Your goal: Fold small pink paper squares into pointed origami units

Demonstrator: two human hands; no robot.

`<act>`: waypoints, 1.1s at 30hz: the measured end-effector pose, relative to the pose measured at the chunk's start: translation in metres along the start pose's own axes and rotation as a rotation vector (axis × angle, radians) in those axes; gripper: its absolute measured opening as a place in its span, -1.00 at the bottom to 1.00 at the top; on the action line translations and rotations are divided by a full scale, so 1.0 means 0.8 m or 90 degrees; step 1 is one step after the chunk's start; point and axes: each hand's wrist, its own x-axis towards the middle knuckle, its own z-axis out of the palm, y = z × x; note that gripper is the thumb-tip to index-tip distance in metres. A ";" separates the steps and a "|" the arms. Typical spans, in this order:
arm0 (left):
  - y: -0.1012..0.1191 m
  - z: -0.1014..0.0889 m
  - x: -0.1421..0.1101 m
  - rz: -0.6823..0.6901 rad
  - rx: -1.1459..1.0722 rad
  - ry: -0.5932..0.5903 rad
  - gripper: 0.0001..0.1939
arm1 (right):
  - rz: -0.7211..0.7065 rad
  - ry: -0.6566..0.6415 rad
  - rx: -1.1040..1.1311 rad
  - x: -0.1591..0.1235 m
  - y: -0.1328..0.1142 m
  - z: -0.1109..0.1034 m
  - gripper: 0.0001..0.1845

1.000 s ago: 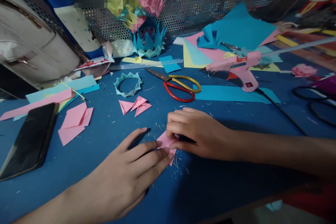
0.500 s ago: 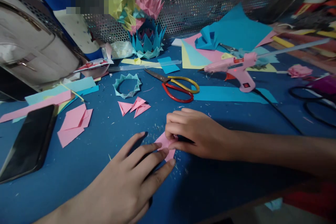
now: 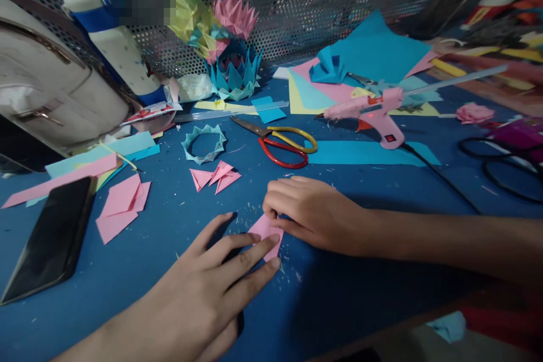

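A small piece of pink paper lies on the blue table between my hands, partly covered by fingers. My left hand is spread flat, its fingertips pressing on the paper's lower and left parts. Curled at the paper's upper right corner is my right hand, thumb and fingers pinching the edge there. Beyond them lie folded pink paper triangles and a light-blue ring of folded paper. To the left rests a small stack of pink paper pieces.
Scissors with red and yellow handles lie behind my right hand. A pink glue gun with a cord stands over a blue paper strip. A phone lies at left; folded paper flowers and a bottle stand at the back.
The view has shifted slightly. A left fingertip has slid right across the pink paper, and my right hand's pinch has moved slightly up toward its upper corner.
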 end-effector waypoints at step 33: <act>-0.034 -0.008 0.020 0.141 0.155 0.158 -0.62 | -0.492 0.100 -0.321 -0.003 0.019 -0.023 -0.78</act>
